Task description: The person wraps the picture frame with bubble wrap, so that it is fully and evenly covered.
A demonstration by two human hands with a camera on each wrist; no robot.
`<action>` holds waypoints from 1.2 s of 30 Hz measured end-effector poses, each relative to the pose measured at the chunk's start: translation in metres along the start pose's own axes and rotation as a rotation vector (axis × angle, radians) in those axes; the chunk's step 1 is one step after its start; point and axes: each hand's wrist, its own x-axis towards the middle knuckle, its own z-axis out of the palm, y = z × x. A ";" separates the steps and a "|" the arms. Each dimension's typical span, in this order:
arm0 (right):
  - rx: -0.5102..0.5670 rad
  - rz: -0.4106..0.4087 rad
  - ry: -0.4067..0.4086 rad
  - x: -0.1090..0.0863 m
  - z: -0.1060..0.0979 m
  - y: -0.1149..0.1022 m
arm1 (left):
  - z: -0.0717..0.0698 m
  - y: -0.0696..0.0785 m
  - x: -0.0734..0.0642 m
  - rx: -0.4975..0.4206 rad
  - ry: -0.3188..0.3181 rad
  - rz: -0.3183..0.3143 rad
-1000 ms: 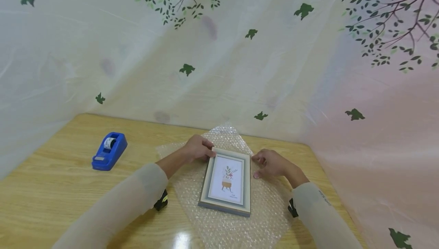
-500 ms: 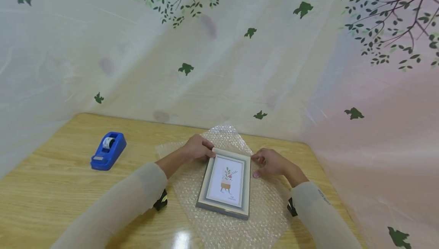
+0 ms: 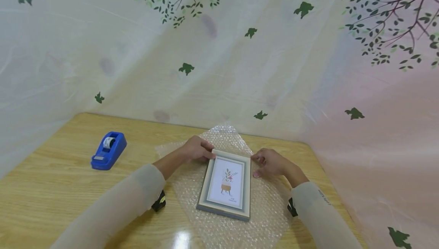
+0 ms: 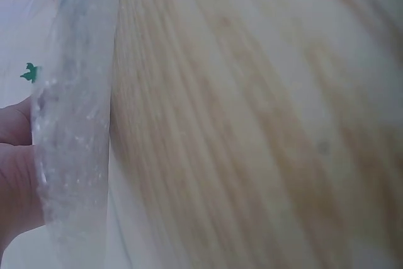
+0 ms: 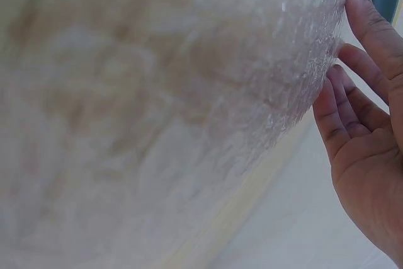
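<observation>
A picture frame (image 3: 225, 182) with a pale border and a drawing of a potted plant lies face up on a sheet of bubble wrap (image 3: 226, 226). My left hand (image 3: 198, 149) holds its upper left corner, thumb over the border and fingers at the outer side. At the upper right corner, my right hand (image 3: 272, 164) touches the side with the index fingertip; its thumb rests lower, near the frame's right side. From the right wrist, that hand (image 5: 371, 155) shows loosely bent fingers along the bubble wrap's edge. The left wrist view has part of the left hand (image 4: 19, 181) behind the wrap.
A blue tape dispenser (image 3: 109, 151) with a roll in it stands on the left of the wooden table (image 3: 51, 188). Behind the table and along its sides hangs a pale curtain (image 3: 144, 58) printed with leaves and branches.
The picture frame's near edge has shifted slightly toward me. My left hand and sleeve have moved slightly, while the right hand stays at the upper right corner.
</observation>
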 end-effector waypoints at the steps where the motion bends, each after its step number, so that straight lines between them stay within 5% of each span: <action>1: -0.002 0.002 0.000 0.000 0.000 0.000 | -0.001 0.000 0.000 -0.003 -0.013 0.004; 17: 0.005 0.017 0.002 -0.001 0.000 -0.003 | -0.010 0.002 -0.004 -0.029 -0.152 0.012; 36: 0.002 0.018 0.001 -0.002 0.000 -0.003 | -0.014 0.002 -0.008 0.007 -0.147 0.016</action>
